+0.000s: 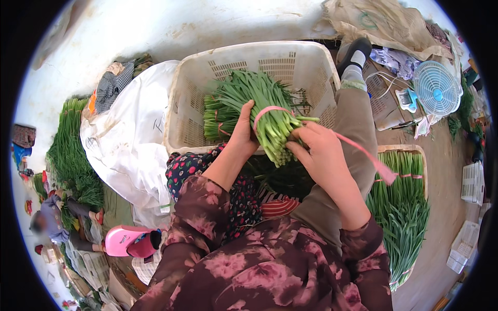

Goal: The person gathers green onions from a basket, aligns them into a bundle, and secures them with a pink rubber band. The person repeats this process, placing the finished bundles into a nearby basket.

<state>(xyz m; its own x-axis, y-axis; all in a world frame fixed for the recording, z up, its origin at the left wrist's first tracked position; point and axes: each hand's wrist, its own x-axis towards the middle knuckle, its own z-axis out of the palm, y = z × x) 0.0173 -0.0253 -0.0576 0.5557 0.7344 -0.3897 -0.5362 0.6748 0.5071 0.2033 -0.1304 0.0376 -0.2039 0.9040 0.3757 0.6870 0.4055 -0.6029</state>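
Note:
A bundle of long green leafy stalks [268, 112], probably garlic chives, lies tilted over the near rim of a white plastic crate [253, 48], its pale cut ends towards me. My left hand [246, 128] grips its left side, thumb on top. A pink band [272, 109] goes around the bundle, and its loose tail [365, 155] trails to the right from under my right hand [317, 145]. The fingers of my right hand pinch at the stalk ends on the right side. Smaller banded bundles [218, 122] lie inside the crate, left of the held one.
A second crate [420, 151] at the right holds several banded bundles. White sacking [128, 128] and heaped greens [70, 144] are at the left. A blue fan [437, 87] stands at the upper right. Another person [56, 219] sits at the far left, near a pink object [120, 241].

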